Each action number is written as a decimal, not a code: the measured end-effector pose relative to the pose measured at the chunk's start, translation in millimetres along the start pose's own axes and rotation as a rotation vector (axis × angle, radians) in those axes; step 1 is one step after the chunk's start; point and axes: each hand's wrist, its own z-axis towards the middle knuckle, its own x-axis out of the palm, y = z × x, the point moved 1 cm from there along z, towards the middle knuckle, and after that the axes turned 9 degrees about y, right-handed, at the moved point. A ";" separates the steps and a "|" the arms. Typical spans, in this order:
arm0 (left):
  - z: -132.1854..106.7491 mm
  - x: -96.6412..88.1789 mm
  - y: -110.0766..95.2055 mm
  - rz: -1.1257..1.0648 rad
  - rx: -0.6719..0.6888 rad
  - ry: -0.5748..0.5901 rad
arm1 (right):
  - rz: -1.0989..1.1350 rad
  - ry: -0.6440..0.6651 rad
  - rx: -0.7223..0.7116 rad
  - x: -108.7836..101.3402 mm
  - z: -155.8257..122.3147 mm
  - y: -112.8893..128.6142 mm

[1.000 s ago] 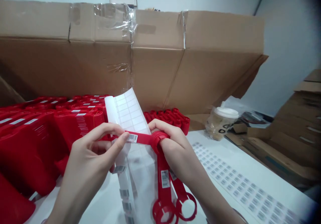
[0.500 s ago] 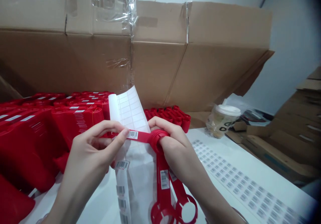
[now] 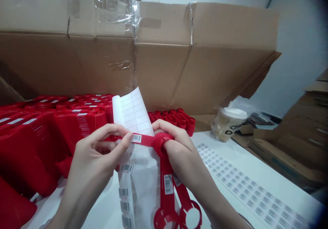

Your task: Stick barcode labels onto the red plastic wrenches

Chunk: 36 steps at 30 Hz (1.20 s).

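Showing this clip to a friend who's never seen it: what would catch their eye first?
The bright red plastic stacks on the left stand out first, against the big cardboard box behind them. At the centre, the left hand pinches a red plastic strip beside its barcode sticker, while the right hand grips its ring end, in front of a white label sheet. A printed barcode sheet lies at lower right.

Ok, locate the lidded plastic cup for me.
In the head view, the lidded plastic cup stands right of the stacked red plastic pieces, beyond the sheet of barcode labels.
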 end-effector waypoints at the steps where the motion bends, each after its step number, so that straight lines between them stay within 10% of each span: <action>1: 0.2 0.0 -0.1 0.002 0.012 -0.003 | -0.007 0.001 0.005 0.0 -0.4 -0.1; 14: 5.4 3.5 6.7 0.087 0.095 -0.026 | 0.044 0.024 -0.004 2.2 3.6 -2.6; 24: 28.6 -8.7 26.9 0.600 0.244 -0.190 | 0.005 0.016 0.053 3.7 20.4 -22.6; 29: 14.0 -21.3 1.4 0.237 0.220 -0.205 | 0.031 -0.031 0.053 -4.8 26.4 -22.8; 36: 10.0 1.5 10.5 0.464 0.668 -0.389 | 0.090 0.000 0.031 3.2 17.7 -12.2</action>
